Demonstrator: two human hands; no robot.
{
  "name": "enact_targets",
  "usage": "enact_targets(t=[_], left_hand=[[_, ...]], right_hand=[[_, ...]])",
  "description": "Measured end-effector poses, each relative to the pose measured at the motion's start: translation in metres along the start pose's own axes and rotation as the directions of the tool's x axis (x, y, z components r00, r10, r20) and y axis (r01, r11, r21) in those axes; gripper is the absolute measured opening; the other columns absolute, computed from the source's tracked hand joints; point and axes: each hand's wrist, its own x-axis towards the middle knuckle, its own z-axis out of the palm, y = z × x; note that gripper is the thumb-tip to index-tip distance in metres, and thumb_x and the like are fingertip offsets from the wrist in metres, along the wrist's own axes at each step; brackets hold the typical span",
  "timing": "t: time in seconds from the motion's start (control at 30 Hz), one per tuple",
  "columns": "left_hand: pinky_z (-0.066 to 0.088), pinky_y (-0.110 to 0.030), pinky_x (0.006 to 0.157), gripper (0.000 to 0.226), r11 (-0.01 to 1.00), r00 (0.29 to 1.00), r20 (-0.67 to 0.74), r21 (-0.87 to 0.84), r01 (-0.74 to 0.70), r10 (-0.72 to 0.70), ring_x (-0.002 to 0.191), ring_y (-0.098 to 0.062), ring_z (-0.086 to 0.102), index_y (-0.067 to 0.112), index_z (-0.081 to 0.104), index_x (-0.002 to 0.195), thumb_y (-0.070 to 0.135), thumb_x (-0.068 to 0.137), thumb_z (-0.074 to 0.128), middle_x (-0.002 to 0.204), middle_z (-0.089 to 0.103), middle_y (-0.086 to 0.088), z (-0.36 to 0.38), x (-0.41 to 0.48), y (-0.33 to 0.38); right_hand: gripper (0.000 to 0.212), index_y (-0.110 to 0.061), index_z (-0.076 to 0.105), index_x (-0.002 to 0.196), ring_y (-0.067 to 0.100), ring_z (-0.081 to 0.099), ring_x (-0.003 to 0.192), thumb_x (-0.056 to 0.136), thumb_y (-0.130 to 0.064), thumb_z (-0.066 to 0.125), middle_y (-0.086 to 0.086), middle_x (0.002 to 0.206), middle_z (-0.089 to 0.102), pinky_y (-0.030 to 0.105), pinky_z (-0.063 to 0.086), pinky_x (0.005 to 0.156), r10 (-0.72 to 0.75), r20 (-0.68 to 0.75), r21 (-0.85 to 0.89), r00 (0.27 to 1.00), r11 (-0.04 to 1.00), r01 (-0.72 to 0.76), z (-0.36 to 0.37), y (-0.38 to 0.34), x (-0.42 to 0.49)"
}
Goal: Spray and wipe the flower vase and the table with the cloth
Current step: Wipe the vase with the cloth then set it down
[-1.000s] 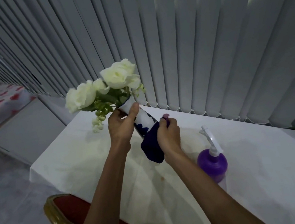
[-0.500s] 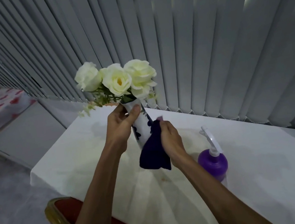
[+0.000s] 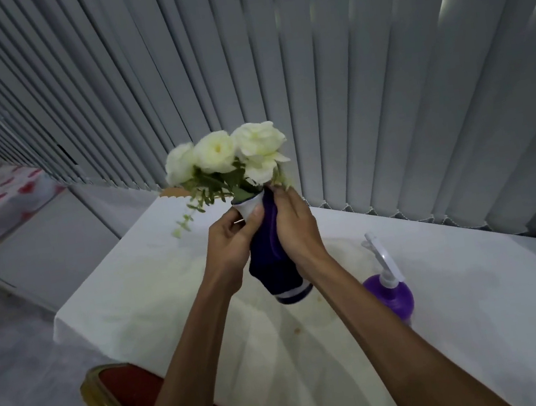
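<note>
I hold a white vase [image 3: 249, 206] with white roses [image 3: 223, 154] in the air above the table [image 3: 141, 289]. My left hand [image 3: 230, 239] grips the vase's upper part from the left. My right hand [image 3: 292, 227] presses a dark blue cloth [image 3: 273, 253] against the vase's right side, up near the rim. The cloth covers most of the vase body and hangs below, showing a white stripe at its lower end. A purple spray bottle [image 3: 389, 292] with a white trigger head stands on the table, to the right of my hands.
A white cloth covers the table, with faint stains near its middle. Grey vertical blinds [image 3: 347, 88] hang close behind the table. A red chair with a gold frame [image 3: 115, 399] sits at the near left edge. A patterned bed lies far left.
The vase has swung from tilted left to nearly upright. My right hand slid the cloth up the vase's side to the rim. The spray bottle stayed put.
</note>
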Motion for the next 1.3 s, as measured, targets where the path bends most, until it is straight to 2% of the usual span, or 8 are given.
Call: enact_targets(t=[0.17, 0.3, 0.47, 0.57, 0.7, 0.83, 1.07, 1.3], left_hand=[[0.059, -0.031, 0.078, 0.024, 0.999, 1.0, -0.024, -0.026, -0.021, 0.021, 0.097, -0.025, 0.075, 0.011, 0.073, 0.113, 0.022, 0.092, 0.07, 0.103, 0.079, -0.01, 0.003, -0.001, 0.005], [0.059, -0.035, 0.082, 0.013, 0.999, 0.998, -0.054, -0.026, -0.043, 0.041, 0.095, -0.023, 0.074, 0.011, 0.073, 0.104, 0.014, 0.092, 0.069, 0.102, 0.078, -0.008, -0.002, 0.003, 0.009], [0.059, -0.036, 0.086, 0.027, 0.996, 0.998, -0.038, 0.08, -0.04, 0.044, 0.101, -0.023, 0.074, 0.012, 0.071, 0.116, 0.022, 0.091, 0.071, 0.108, 0.077, -0.008, 0.007, -0.001, 0.0], [0.059, -0.032, 0.082, 0.023, 0.999, 0.998, -0.031, 0.005, -0.046, 0.046, 0.101, -0.022, 0.075, 0.011, 0.072, 0.113, 0.017, 0.091, 0.071, 0.107, 0.079, -0.005, 0.006, 0.002, 0.006], [0.059, -0.029, 0.079, 0.014, 0.995, 0.997, -0.053, -0.071, -0.068, 0.065, 0.095, -0.018, 0.076, 0.009, 0.071, 0.106, 0.008, 0.093, 0.066, 0.099, 0.08, 0.0, -0.002, 0.007, 0.017], [0.059, -0.033, 0.083, 0.016, 0.997, 0.998, -0.021, -0.049, -0.065, 0.065, 0.1, -0.02, 0.075, 0.012, 0.071, 0.108, 0.008, 0.094, 0.065, 0.103, 0.079, -0.001, -0.009, 0.011, 0.017], [0.054, -0.02, 0.077, 0.033, 0.96, 0.966, -0.23, 0.273, -0.055, 0.121, 0.096, -0.009, 0.072, 0.028, 0.068, 0.108, 0.047, 0.081, 0.075, 0.094, 0.075, 0.019, -0.001, 0.01, 0.0], [0.05, -0.047, 0.105, 0.046, 0.976, 0.96, -0.277, 0.215, 0.03, 0.032, 0.115, -0.022, 0.065, 0.024, 0.071, 0.116, 0.05, 0.078, 0.074, 0.119, 0.073, 0.003, 0.001, 0.011, -0.002]], right_hand=[[0.03, -0.053, 0.056, 0.095, -0.008, 0.064, 0.088, 0.103, -0.054, 0.027, -0.034, 0.089, 0.067, 0.027, 0.05, 0.081, -0.112, -0.02, -0.1, 0.993, 0.989, 0.11, -0.005, 0.009, -0.004], [0.043, -0.039, 0.062, 0.127, 0.024, 0.062, 0.118, 0.106, -0.049, 0.026, -0.004, 0.13, 0.067, 0.048, 0.049, 0.107, 0.096, 0.034, -0.08, 0.995, 0.992, -0.093, -0.014, 0.025, -0.006], [0.025, -0.048, 0.056, 0.098, -0.003, 0.065, 0.087, 0.101, -0.04, 0.033, -0.027, 0.089, 0.068, 0.024, 0.047, 0.072, -0.063, -0.045, -0.074, 0.997, 0.995, 0.06, -0.004, 0.01, -0.006], [0.027, -0.059, 0.056, 0.087, -0.008, 0.064, 0.087, 0.097, -0.055, 0.031, -0.034, 0.087, 0.068, 0.025, 0.05, 0.073, -0.085, -0.049, -0.097, 0.995, 0.992, 0.08, -0.007, 0.013, -0.008], [0.03, -0.056, 0.071, 0.097, 0.022, 0.068, 0.108, 0.092, -0.063, 0.042, -0.009, 0.115, 0.073, 0.043, 0.057, 0.095, 0.148, 0.01, 0.0, 0.989, 0.989, -0.149, -0.017, 0.031, -0.002], [0.032, -0.027, 0.084, 0.072, 0.027, 0.067, 0.085, 0.06, -0.053, 0.07, 0.003, 0.084, 0.078, 0.037, 0.05, 0.075, 0.371, 0.092, 0.235, 0.924, 0.894, -0.382, -0.023, 0.053, -0.003], [0.043, -0.014, 0.071, 0.099, 0.033, 0.069, 0.093, 0.097, -0.054, 0.054, 0.009, 0.102, 0.075, 0.038, 0.051, 0.076, 0.384, -0.149, 0.24, 0.911, 0.908, -0.344, -0.009, 0.069, -0.007], [0.038, -0.02, 0.062, 0.099, 0.025, 0.063, 0.09, 0.11, -0.045, 0.036, 0.006, 0.106, 0.068, 0.036, 0.048, 0.077, 0.255, -0.243, 0.093, 0.936, 0.967, -0.239, -0.001, 0.068, -0.012]])
